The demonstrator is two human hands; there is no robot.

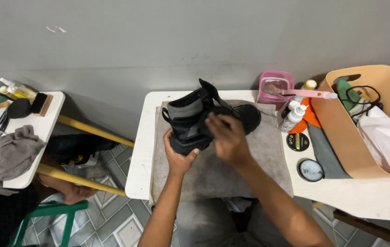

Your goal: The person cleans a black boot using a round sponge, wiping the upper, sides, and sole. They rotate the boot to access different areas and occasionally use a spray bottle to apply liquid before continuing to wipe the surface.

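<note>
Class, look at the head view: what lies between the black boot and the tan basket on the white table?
In the head view, between the black boot and the tan basket stand a pink container, white bottles, and two round tins.

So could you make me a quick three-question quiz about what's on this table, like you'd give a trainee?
1. True or false: the black boot lies on a grey cloth mat.
2. Which hand grips the boot's heel end from below: A) the left hand, B) the right hand?
3. Fill in: the long pink brush rests across the rim of a ____ tub.

Key
1. True.
2. A; the right hand rests on top of the boot.
3. Pink.
</note>
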